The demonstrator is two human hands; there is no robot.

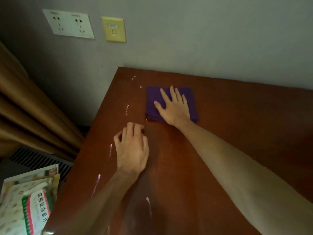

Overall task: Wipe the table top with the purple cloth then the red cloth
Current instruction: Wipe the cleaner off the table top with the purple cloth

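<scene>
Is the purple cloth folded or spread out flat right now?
Folded: the purple cloth is a compact square with layered edges at its near side, pressed under the flat right hand.

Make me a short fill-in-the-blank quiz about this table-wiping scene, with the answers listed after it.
1. The right hand lies flat on a folded ____ cloth.
2. The left hand rests on the bare reddish-brown wooden ____.
3. The two white power sockets sit on the wall beside a ____ plate.

Answers: purple; table top; yellow
</scene>
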